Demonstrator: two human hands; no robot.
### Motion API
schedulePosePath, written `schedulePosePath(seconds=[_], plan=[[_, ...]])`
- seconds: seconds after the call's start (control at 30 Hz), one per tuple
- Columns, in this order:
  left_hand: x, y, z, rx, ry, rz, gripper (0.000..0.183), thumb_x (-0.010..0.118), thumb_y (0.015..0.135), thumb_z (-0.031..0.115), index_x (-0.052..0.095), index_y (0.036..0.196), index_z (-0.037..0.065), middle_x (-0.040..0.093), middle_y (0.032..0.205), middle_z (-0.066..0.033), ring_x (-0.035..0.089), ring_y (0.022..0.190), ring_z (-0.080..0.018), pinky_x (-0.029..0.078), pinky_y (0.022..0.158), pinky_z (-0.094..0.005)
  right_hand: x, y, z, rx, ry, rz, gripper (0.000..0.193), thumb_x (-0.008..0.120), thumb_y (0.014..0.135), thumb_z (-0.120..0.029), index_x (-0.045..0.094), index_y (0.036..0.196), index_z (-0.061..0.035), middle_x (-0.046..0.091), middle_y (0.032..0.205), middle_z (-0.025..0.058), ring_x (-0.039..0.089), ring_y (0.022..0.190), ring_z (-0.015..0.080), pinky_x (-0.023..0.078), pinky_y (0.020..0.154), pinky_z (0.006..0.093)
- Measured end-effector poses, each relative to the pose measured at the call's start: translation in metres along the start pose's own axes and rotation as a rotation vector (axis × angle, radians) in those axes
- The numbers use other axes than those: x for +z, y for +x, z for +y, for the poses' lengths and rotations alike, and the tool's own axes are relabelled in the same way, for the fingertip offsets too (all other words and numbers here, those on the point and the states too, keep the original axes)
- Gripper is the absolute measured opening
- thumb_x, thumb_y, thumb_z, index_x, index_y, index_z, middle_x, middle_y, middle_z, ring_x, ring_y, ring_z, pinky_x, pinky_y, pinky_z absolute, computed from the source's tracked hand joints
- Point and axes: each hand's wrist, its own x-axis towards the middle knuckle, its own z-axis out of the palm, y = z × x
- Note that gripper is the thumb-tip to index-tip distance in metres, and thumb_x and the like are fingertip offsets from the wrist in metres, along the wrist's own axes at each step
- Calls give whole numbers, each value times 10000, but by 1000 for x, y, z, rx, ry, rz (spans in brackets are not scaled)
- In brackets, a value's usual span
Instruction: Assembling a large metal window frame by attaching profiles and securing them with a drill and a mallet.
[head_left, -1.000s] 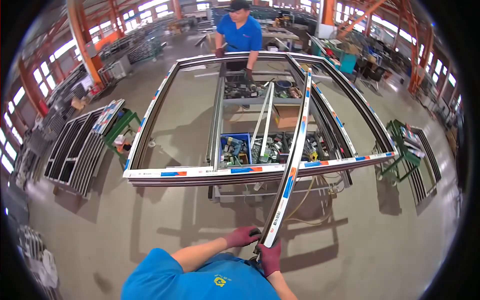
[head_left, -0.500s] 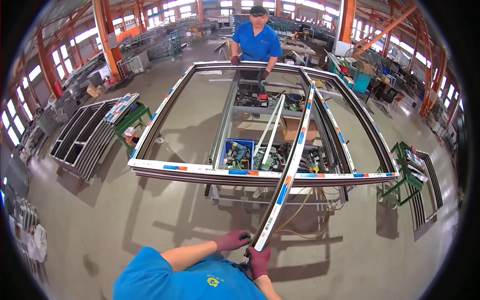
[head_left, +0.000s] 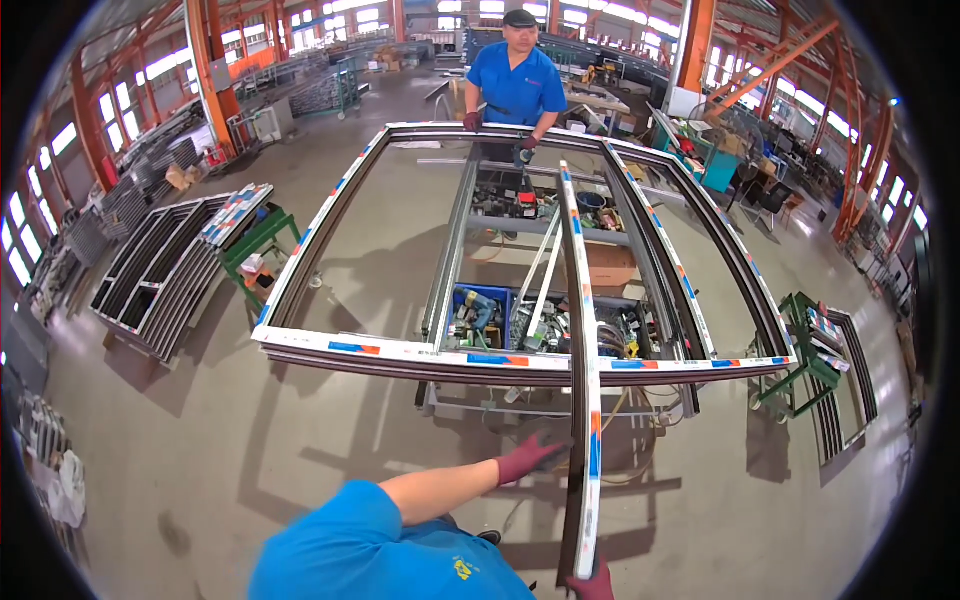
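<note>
A long profile bar point(head_left: 583, 330) with white film and blue and orange patches reaches from near my body out across a large window frame point(head_left: 400, 349). My right hand point(head_left: 593, 584), in a dark red glove, is closed around the bar's near end at the lower edge. My left hand point(head_left: 528, 460), gloved alike, is stretched toward the bar's left side, fingers apart and somewhat blurred, holding nothing. The bar passes above the frame's near edge; whether it rests on it I cannot tell.
Across the frame stands a co-worker point(head_left: 517, 85) in blue, holding a power tool point(head_left: 522, 155). Below the frame are a blue bin point(head_left: 470, 318) with a drill, loose hardware and a cardboard box point(head_left: 610, 263). Green carts point(head_left: 262, 245) with stacked frames stand at both sides.
The bar's far end has swung left and its near end has come right and closer to me with my right hand. My left hand has reached forward and right, its fingers spreading.
</note>
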Motion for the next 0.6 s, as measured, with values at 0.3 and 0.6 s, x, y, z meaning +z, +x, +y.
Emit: schedulePosePath(seconds=[0.3,0.6], plan=[[8,39,41,-159,-539,159,674,843,840,543,708,1161,-34,758,1051,-143,725,941,-217,556,878,-405,-93,-186,147,272,-149,-26,1085,889,749,-221,299,1648,-74,475,1557,120,441,1445,261,367,1202,421],[87,-65,-3,-426,-666,-145,587,883,801,524,736,1129,61,766,1001,-75,743,868,-185,603,780,-373,0,119,-143,70,-215,30,846,724,967,-268,277,1648,-38,534,1515,231,545,1352,290,430,1143,405]])
